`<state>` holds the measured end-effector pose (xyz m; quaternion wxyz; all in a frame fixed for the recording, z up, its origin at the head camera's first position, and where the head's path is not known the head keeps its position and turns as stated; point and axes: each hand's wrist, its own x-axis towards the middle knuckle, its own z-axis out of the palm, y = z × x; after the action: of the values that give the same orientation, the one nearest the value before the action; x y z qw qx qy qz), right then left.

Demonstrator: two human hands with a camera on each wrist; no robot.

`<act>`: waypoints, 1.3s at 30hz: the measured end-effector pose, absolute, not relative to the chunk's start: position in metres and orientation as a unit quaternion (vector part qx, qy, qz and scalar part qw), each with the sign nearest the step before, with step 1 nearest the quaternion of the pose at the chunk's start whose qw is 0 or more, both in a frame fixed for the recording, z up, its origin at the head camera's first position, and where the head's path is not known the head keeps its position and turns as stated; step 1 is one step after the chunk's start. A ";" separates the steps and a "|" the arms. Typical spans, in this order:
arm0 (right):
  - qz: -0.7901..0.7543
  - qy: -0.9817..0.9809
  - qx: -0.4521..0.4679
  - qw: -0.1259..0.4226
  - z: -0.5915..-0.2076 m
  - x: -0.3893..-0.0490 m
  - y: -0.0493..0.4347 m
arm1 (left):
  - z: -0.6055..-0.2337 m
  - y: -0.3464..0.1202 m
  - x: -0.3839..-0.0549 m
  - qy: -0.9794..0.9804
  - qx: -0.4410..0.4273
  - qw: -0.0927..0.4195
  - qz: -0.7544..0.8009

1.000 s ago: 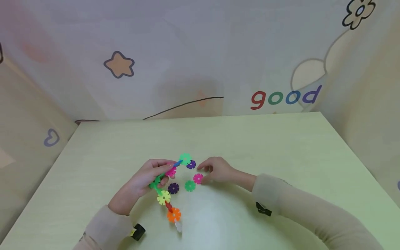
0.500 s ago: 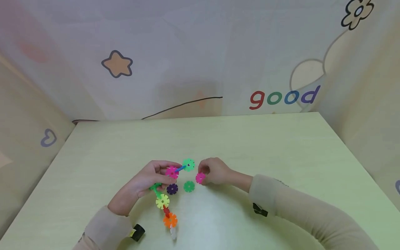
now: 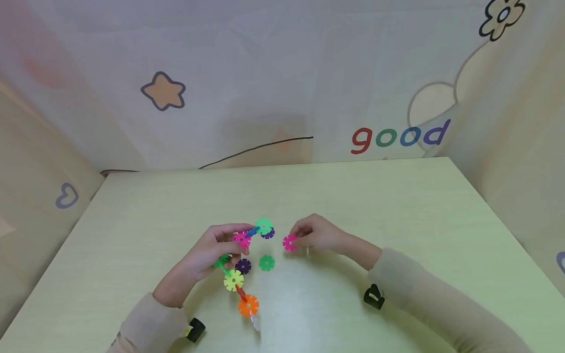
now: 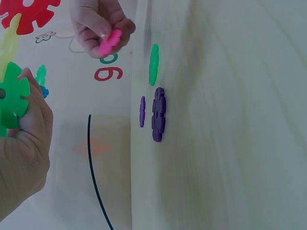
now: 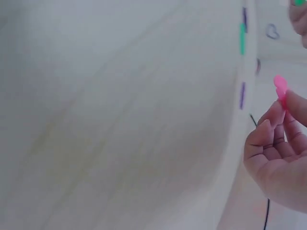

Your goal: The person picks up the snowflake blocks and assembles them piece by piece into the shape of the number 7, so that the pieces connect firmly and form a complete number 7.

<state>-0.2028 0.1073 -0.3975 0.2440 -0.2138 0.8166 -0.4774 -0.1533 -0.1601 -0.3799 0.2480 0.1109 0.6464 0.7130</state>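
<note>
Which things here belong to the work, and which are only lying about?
In use:
chain of discs, held by left hand
pink disc, pinched by right hand

Lying about, perhaps spares:
green disc
dark purple disc
lighter purple disc

Two hands [image 3: 207, 252] [image 3: 322, 234]; one disc chain [image 3: 233, 280]; three lying discs [image 3: 267, 263] [image 3: 243, 266] [image 3: 268, 236]; one pinched disc [image 3: 289, 243]

Head view: looking forward and down from farther off, covering the table [image 3: 375, 196]. Wrist views: lying sideways, looking low across it from nearer, sharing right hand [image 4: 95, 23] and pink disc [image 4: 111, 42].
</note>
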 end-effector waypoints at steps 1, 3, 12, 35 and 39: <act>-0.488 0.811 -0.219 0.236 -0.396 -0.202 0.109 | -0.380 -0.160 -0.153 0.645 0.110 0.247 0.714; -0.510 0.800 -0.223 0.222 -0.391 -0.201 0.113 | -0.380 -0.159 -0.153 0.642 0.112 0.249 0.716; -0.566 0.782 -0.187 0.181 -0.374 -0.192 0.119 | -0.376 -0.151 -0.148 0.614 0.136 0.277 0.726; -0.596 0.750 -0.250 0.138 -0.367 -0.176 0.124 | -0.373 -0.140 -0.145 0.611 0.150 0.310 0.712; -0.593 0.754 -0.255 0.124 -0.366 -0.173 0.124 | -0.371 -0.138 -0.144 0.608 0.149 0.308 0.716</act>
<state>-0.1730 0.1239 -0.3655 0.1241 -0.2550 0.7538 -0.5928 -0.1441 -0.1382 -0.3713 0.3084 0.1487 0.6085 0.7159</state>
